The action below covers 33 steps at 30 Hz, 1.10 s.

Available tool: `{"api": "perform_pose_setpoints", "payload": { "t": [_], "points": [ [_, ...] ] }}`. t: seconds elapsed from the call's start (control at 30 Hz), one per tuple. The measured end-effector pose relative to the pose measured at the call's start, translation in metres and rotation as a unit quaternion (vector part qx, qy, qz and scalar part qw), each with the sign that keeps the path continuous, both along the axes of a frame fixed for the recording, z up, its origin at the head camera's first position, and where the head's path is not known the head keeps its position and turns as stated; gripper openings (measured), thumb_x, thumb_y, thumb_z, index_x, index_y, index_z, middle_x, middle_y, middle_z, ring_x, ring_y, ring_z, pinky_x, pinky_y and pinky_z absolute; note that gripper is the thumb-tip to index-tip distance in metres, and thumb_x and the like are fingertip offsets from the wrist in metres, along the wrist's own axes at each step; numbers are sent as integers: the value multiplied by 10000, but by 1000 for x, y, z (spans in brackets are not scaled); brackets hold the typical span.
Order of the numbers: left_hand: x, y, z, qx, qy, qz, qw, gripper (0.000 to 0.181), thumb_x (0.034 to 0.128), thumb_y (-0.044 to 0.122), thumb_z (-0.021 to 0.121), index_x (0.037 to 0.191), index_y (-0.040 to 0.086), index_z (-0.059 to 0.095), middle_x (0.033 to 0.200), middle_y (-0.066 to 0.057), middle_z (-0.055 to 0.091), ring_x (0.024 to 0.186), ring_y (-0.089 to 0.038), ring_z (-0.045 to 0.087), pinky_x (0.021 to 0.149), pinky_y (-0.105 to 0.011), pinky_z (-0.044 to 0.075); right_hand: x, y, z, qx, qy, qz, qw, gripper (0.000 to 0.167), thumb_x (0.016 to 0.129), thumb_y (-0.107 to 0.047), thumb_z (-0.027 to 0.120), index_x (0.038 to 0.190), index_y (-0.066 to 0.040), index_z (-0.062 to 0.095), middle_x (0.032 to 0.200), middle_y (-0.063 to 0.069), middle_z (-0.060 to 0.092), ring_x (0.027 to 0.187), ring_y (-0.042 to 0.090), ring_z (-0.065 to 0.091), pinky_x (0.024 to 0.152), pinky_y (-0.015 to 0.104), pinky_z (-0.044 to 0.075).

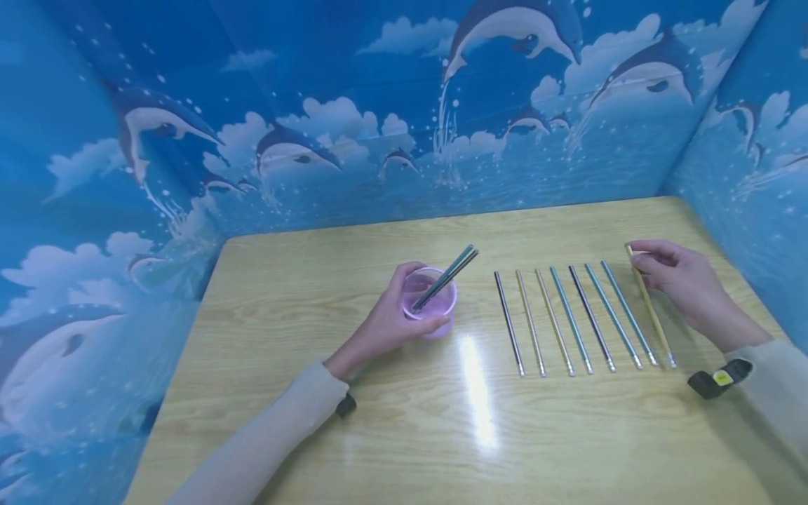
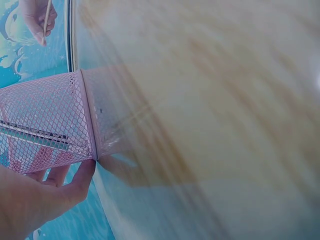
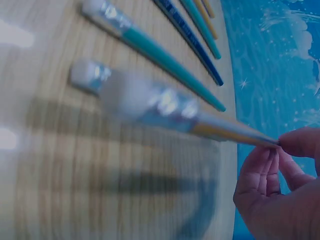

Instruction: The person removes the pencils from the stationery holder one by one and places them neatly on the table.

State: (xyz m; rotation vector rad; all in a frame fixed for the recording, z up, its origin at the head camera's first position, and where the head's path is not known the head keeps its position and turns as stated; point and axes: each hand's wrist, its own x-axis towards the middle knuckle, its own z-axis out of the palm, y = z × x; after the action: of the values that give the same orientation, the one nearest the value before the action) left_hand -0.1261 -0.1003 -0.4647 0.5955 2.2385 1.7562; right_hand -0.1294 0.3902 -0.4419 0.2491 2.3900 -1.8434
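In the head view my left hand (image 1: 391,315) grips a pink mesh pencil cup (image 1: 438,328) around its side. A few dark and greenish pencils (image 1: 449,276) lean in the cup toward the right. The left wrist view shows the cup's mesh wall (image 2: 45,107), with pencils visible through it and fingers along its base. At the right, my right hand (image 1: 684,280) pinches a yellow pencil (image 1: 650,308) near its far end between thumb and fingers. Seen from the right wrist, that pencil's white eraser end (image 3: 130,97) is close to the camera and blurred.
Left of the held pencil, several pencils lie side by side on the wooden table (image 1: 303,294), including a dark one (image 1: 508,322) and a teal one (image 1: 571,319). Their eraser ends face me. Dolphin-printed walls (image 1: 353,140) stand behind the table and at both sides.
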Motion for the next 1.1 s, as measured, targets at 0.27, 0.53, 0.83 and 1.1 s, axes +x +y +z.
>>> {"api": "perform_pose_setpoints", "payload": {
  "t": [0.27, 0.53, 0.83, 1.1],
  "points": [
    [1, 0, 1, 44, -2, 22, 10000, 890, 849, 205, 968, 1554, 287, 431, 1445, 15, 609, 1320, -287, 633, 1076, -493, 562, -13, 11, -13, 1607, -121, 317, 9864, 471, 1133, -306, 619, 1484, 7, 587, 1049, -312, 630, 858, -49, 664, 734, 154, 576],
    [0, 0, 2, 100, -49, -11, 9999, 880, 854, 184, 961, 1549, 282, 431, 1442, 0, 607, 1320, -308, 632, 1066, -483, 571, -24, 12, -18, 2226, -294, 569, 9728, 566, 1146, -326, 571, 1515, 101, 523, 1460, 345, 568, 848, -79, 624, 732, 174, 584],
    [0, 1, 2, 84, -36, -49, 9999, 884, 855, 195, 961, 1555, 280, 427, 1448, -1, 607, 1324, -297, 631, 1074, -490, 566, -27, 14, -22, 2904, -75, 718, 9542, 495, 1134, -283, 591, 1438, 108, 582, 1338, 383, 632, 879, 124, 693, 708, 204, 557],
    [0, 0, 1, 34, -12, 3, 10000, 895, 849, 191, 964, 1560, 279, 427, 1445, 6, 609, 1312, -302, 636, 1067, -480, 570, -25, 11, -23, 3174, 31, 761, 9452, 450, 1137, -246, 573, 1409, 113, 581, 1336, 406, 607, 1202, 557, 590, 979, 689, 494]
  ]
}}
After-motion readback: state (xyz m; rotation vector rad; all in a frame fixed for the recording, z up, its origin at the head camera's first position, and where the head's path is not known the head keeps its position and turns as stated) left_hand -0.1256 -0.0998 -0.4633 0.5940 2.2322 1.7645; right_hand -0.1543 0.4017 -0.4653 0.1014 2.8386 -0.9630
